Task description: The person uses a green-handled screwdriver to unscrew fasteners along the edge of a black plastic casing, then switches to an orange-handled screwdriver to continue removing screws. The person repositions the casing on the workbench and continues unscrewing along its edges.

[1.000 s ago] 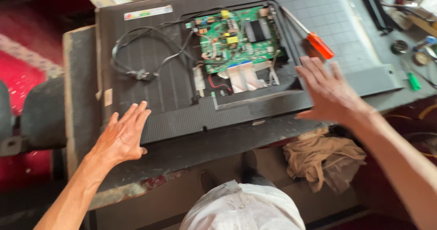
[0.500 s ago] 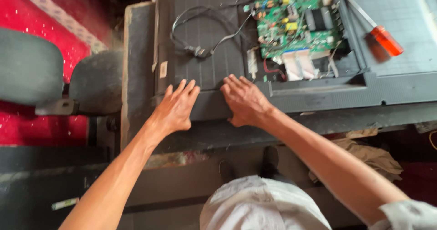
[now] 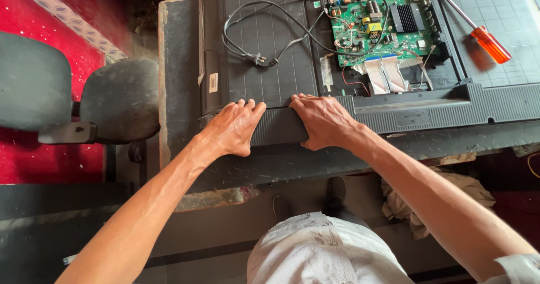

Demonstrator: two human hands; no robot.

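Note:
A flat television (image 3: 281,76) lies face down on a grey workbench (image 3: 177,64), its back cover off. A green circuit board (image 3: 382,28) shows in the open bay, with white ribbon cables below it. A black power cord (image 3: 253,56) is coiled on the metal back. My left hand (image 3: 233,129) and my right hand (image 3: 323,121) sit side by side on the television's near bottom edge, at its left end, with fingers curled over the ridge and gripping it.
An orange-handled screwdriver (image 3: 489,42) rests on the television at the right. A dark office chair (image 3: 107,101) stands left of the bench on a red carpet. A crumpled cloth (image 3: 450,188) lies under the bench at the right.
My right hand came from the television's right side to its left end, beside my left hand. The view shifted left and both hands now grip the near edge.

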